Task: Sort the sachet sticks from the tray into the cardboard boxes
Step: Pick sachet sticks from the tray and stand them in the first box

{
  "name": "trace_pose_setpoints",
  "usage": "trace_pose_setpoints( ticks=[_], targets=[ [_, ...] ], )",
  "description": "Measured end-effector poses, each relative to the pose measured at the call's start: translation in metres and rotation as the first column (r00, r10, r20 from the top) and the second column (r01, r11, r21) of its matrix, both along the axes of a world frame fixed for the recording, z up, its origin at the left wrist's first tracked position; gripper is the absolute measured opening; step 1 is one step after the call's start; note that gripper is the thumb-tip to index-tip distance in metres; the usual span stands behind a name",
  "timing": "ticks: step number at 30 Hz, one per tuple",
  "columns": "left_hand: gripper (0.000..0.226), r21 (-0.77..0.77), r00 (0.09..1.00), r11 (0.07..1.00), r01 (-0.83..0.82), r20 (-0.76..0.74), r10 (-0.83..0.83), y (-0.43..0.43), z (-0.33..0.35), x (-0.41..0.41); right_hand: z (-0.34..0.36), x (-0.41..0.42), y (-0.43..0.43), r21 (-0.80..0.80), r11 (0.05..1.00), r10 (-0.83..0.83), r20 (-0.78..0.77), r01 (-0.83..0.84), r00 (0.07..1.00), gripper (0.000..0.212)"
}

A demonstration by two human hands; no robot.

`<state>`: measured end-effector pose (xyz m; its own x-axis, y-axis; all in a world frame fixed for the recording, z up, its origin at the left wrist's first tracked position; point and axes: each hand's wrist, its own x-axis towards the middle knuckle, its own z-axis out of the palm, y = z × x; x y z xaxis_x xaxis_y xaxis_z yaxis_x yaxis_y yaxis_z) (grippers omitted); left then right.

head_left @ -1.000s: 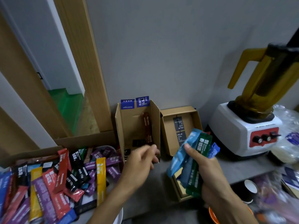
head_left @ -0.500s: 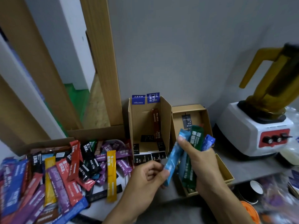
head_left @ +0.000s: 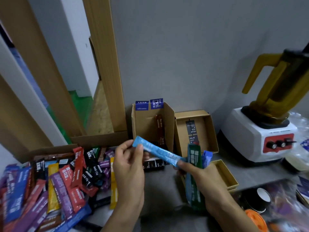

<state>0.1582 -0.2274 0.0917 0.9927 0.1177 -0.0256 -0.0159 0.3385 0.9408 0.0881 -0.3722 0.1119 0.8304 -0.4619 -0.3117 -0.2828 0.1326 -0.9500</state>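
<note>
My left hand [head_left: 129,166] pinches the upper end of a light blue sachet stick [head_left: 158,152], which slants down to my right hand [head_left: 203,178]. That hand grips a bunch of sticks: a green one [head_left: 194,158], a dark blue one [head_left: 207,158] and another light blue one. A heap of sachet sticks [head_left: 55,186] in red, purple, yellow, black and blue fills the tray at the left. Behind my hands stands a tall open cardboard box [head_left: 143,124] with a brown stick [head_left: 160,129] upright inside. A second open box [head_left: 207,131] is to its right, holding black sticks.
A shallow cardboard box [head_left: 229,176] lies by my right hand near the counter's edge. A white blender [head_left: 260,139] with an amber jug stands at the right. Paper cups [head_left: 260,198] and clutter sit below the counter. Wooden slats lean at the left.
My left hand came across to the bunch, took the light blue stick by its end and pulled it up and left, out of the bunch in my right hand.
</note>
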Motion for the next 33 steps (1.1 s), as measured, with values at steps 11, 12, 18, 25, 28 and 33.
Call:
trace_pose_setpoints(
  ticks=[11,12,18,25,28,33],
  targets=[
    [0.019,0.686,0.956,0.726,-0.055,0.246,-0.16,-0.044,0.017,0.084,-0.011,-0.009,-0.004,0.134,0.987,-0.083,-0.047,0.089,0.995,0.012],
    [0.018,0.757,0.963,0.651,-0.053,0.211,-0.168,-0.049,0.006,0.098,-0.011,-0.012,-0.004,0.132,0.988,-0.066,-0.055,0.073,0.996,0.013],
    [0.015,0.783,0.98,0.621,-0.034,0.149,-0.133,-0.063,-0.037,0.131,-0.015,-0.026,-0.004,0.111,0.994,0.013,-0.093,-0.002,0.996,0.017],
    [0.025,0.772,0.973,0.634,-0.051,0.181,-0.142,-0.063,-0.046,0.128,-0.015,-0.027,-0.002,0.113,0.994,0.019,-0.096,-0.008,0.995,0.017],
    [0.029,0.818,0.976,0.575,-0.03,0.149,-0.161,-0.062,-0.056,0.124,-0.016,-0.027,0.0,0.111,0.994,0.025,-0.089,-0.015,0.996,0.017],
    [0.019,0.801,0.969,0.597,-0.047,0.181,-0.168,-0.062,-0.057,0.125,-0.016,-0.025,0.003,0.1,0.995,0.037,-0.072,-0.03,0.997,0.018]
  ],
)
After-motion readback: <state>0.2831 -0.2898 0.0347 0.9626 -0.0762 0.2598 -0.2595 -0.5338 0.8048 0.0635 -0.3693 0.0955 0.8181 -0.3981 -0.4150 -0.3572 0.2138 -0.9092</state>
